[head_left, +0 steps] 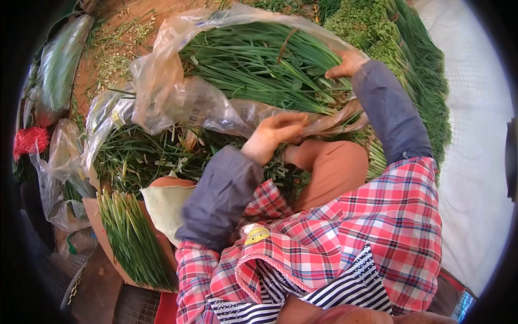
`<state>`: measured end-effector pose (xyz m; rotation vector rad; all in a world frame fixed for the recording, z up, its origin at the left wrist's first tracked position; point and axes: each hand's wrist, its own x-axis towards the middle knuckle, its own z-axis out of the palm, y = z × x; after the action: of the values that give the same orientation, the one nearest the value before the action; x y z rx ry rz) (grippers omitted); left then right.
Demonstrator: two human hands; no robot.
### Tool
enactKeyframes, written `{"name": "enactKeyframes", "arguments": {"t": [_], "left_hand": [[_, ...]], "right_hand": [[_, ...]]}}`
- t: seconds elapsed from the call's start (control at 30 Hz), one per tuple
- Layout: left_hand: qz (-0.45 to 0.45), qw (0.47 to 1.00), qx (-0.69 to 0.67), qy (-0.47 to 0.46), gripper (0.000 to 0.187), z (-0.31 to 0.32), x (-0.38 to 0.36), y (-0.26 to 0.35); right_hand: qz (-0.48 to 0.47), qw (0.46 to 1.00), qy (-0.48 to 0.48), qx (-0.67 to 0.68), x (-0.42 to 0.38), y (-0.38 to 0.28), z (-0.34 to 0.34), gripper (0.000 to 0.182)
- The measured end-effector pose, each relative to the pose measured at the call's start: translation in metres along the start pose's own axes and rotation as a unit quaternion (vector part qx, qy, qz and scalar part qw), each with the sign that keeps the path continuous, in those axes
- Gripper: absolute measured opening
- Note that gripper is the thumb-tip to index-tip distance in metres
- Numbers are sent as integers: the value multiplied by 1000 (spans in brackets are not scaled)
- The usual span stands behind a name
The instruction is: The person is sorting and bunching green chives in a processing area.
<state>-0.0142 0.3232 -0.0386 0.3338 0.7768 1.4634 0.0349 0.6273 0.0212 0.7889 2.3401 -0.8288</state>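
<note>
- Left hand point(275, 135): fingers bent and closed on the near edge of the clear bag point(178, 97), at the middle of the scene. Thin film bunches under the fingers.
- Right hand point(345, 65): far right, palm down on the chives point(259, 70) at the bag's mouth; fingers partly hidden among the stalks, so whether it grips them cannot be told.
- Chives: long, thin, flat green stalks, lying in a thick bundle inside the bag, tips toward the left. Bundle lies far centre, between the two hands.
- Bag: glossy, wrinkled, translucent plastic; rim arches over the bundle on the far side, near edge sags in folds.
- Loose greens point(140, 156) lie under the bag, tangled, with pale bits mixed in.
- Second bundle point(132, 237), near left, straight and even, resting on brown cardboard point(100, 227).
- Far right: a dense pile point(415, 70) of the same stalks, running along a white cloth point(475, 135); cloth surface is smooth and bare, the only open room.
- Left edge: more crumpled plastic point(59, 162) and a red string ball point(29, 140); crowded, little room.
- Sleeves: grey cuffs over red plaid.
</note>
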Motion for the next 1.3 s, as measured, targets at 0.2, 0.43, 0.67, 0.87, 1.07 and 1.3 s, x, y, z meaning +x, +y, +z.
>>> {"name": "enactKeyframes", "arguments": {"t": [0.2, 0.43, 0.67, 0.87, 1.07, 1.3], "left_hand": [[66, 974, -218, 9, 65, 19, 47, -29], [66, 922, -361, 125, 43, -4, 55, -32], [18, 909, -391, 142, 29, -29, 23, -33], [42, 904, -423, 48, 41, -44, 23, -45], [60, 917, -393, 43, 45, -41, 23, -43], [83, 938, -317, 112, 45, -30, 25, -50]], "right_hand": [[-33, 997, 64, -29, -16, -30, 40, 90], [-55, 984, 44, -166, -75, -114, 119, 96], [-81, 955, 227, 171, -63, -63, 96, 59], [60, 989, -14, 136, -29, -8, 101, 106], [42, 997, -62, 10, -43, -60, 90, 105], [65, 961, 36, -266, -5, -58, 138, 75]]}}
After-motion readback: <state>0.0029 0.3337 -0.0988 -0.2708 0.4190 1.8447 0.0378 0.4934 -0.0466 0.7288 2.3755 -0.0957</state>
